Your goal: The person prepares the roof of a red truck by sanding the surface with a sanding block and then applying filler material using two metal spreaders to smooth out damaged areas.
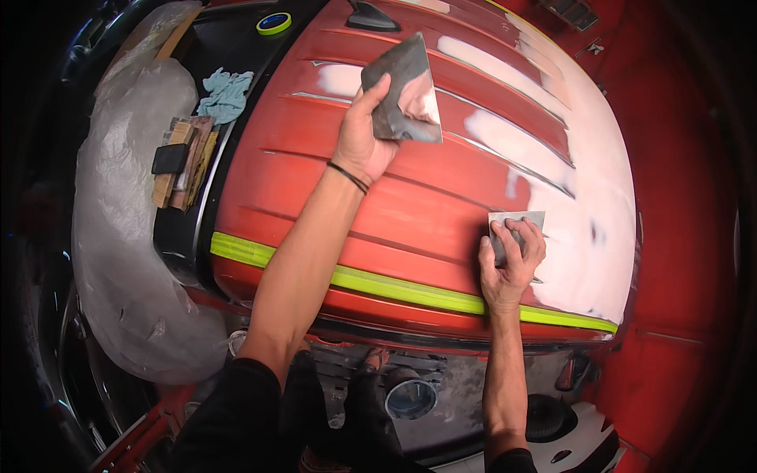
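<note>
My left hand [367,130] holds up a grey metal mixing plate [393,96] above the roof, thumb on its face. A smear of pinkish filler [419,102] lies on that plate. Fingers bent, my right hand [512,264] grips a thin, square, pale-edged filler spreader [516,216] against the red car roof [371,201]. The spreader is beside the border of a large whitish-pink coated area [593,189] at the roof's right end. My fingers cover much of its face.
Yellow-green masking tape [394,288] runs along the near roof edge. Sanding blocks [181,165], a teal cloth [225,94] and a tape roll [274,24] lie on the dark glass at left, beside plastic sheeting [134,197]. A bucket [411,398] stands below, near my feet.
</note>
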The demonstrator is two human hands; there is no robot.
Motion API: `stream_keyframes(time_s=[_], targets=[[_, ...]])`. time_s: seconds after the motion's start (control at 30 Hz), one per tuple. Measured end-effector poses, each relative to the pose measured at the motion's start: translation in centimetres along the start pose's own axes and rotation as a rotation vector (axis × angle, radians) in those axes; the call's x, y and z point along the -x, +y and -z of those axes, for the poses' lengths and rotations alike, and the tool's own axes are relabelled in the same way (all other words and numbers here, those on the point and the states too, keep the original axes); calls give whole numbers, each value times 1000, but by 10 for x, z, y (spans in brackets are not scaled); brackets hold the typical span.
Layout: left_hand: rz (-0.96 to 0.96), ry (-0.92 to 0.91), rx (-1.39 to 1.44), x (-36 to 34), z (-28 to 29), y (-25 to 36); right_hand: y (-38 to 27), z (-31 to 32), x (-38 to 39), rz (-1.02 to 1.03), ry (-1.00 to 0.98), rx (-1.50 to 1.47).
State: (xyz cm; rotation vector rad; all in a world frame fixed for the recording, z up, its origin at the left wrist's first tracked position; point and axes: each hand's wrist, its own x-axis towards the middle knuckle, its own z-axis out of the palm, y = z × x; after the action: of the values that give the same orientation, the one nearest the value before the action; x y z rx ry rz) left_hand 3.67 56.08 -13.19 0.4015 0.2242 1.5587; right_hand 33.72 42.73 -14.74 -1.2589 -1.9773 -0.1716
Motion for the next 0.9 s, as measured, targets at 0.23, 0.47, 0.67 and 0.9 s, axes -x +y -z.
stream_keyframes(time_s=[0.23, 0.47, 0.67, 0.9], targets=[[-48, -56, 133, -43, 24, -8, 10, -16, 9, -6, -33, 124], [40, 65, 21, -20, 24, -13, 9, -15, 8, -45, -121, 133], [-145, 159, -188, -24, 16, -12, -6, -15, -26, -73, -106, 36], [-419, 221, -535, -27, 23, -16, -51, -42, -153, 212, -204, 79]])
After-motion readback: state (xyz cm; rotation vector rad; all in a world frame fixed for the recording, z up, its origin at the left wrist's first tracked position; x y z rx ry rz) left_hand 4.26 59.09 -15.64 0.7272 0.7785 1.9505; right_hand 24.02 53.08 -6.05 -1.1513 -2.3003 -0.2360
